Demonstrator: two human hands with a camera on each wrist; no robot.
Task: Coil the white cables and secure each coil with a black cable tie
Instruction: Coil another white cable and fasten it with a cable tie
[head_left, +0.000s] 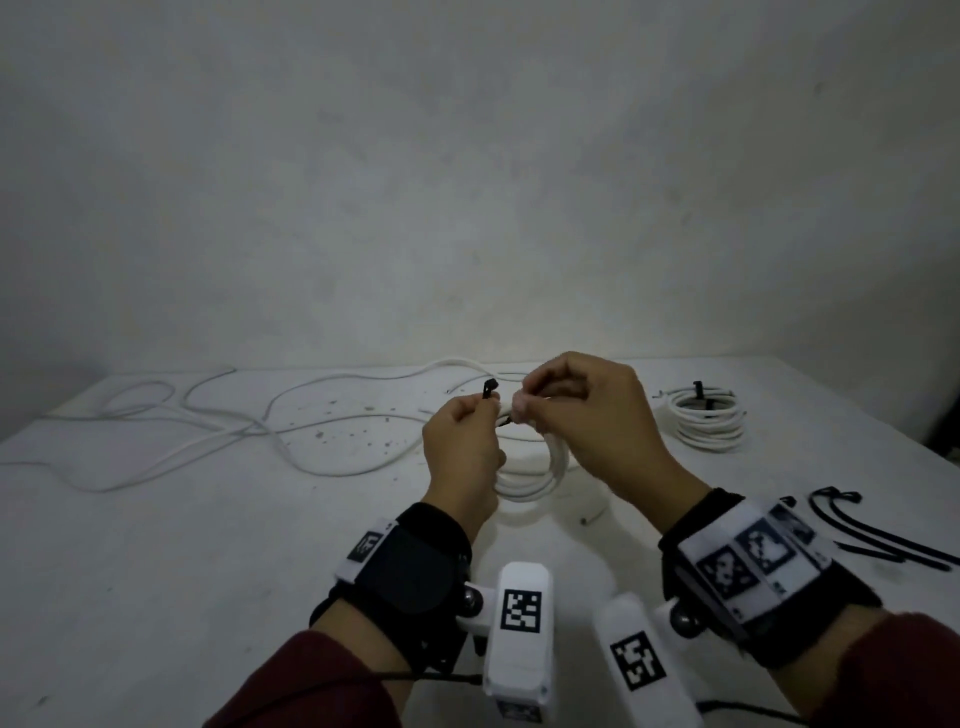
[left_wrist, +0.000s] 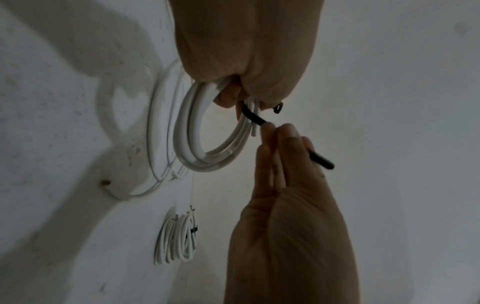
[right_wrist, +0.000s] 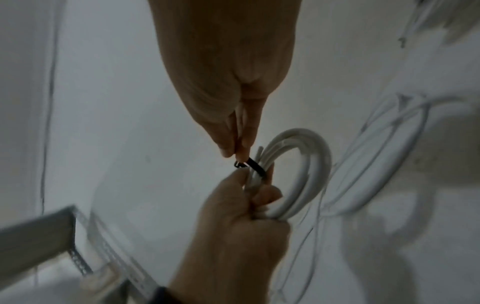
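Observation:
A coil of white cable hangs upright just above the white table, in front of me. My right hand grips its top in a fist. A black cable tie wraps across the strands there. My left hand pinches the tie between thumb and fingertips right beside the coil. In the left wrist view the tie's free end pokes out past my left fingers. How far the tie is closed is hidden by my fingers.
A tied white coil lies at the back right. Several spare black ties lie near the right edge. Loose white cable sprawls over the table's left and back. A short cable end lies below the held coil.

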